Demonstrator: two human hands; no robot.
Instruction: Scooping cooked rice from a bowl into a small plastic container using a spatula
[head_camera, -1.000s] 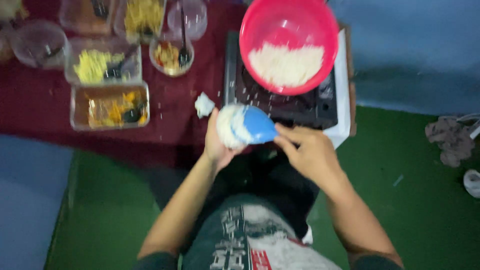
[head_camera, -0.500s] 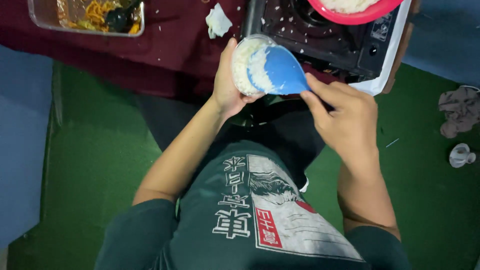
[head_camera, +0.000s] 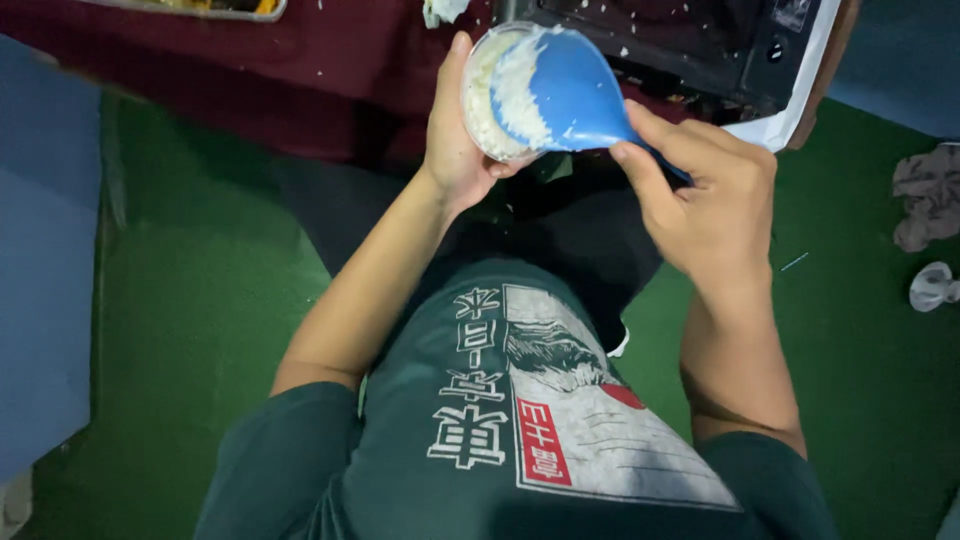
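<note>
The right hand (head_camera: 710, 200) grips the handle of a blue rice paddle (head_camera: 560, 95), its broad blade laid flat over the mouth of a small clear cup (head_camera: 482, 95) packed with white rice. The left hand (head_camera: 455, 140) is wrapped around the cup from the side, thumb up along its rim, holding it in the air in front of the person's chest, just short of the table edge. Both hands are closed on what they hold, and paddle and cup press together.

A second ago the cup and paddle were held lower in the frame, with a pink bowl of rice in plain view on the black stove (head_camera: 690, 45); since then the view has tipped down towards the lap, the bowl has slipped out of the top of the picture, and the paddle sits tighter over the cup. Judging by that, the rice is already in and is being pressed level rather than scooped.

Loose grains dot the stove top. A dark red tablecloth (head_camera: 300, 60) runs to the left, green floor (head_camera: 180, 330) lies below, and crumpled cloths (head_camera: 925, 200) sit at the right edge.
</note>
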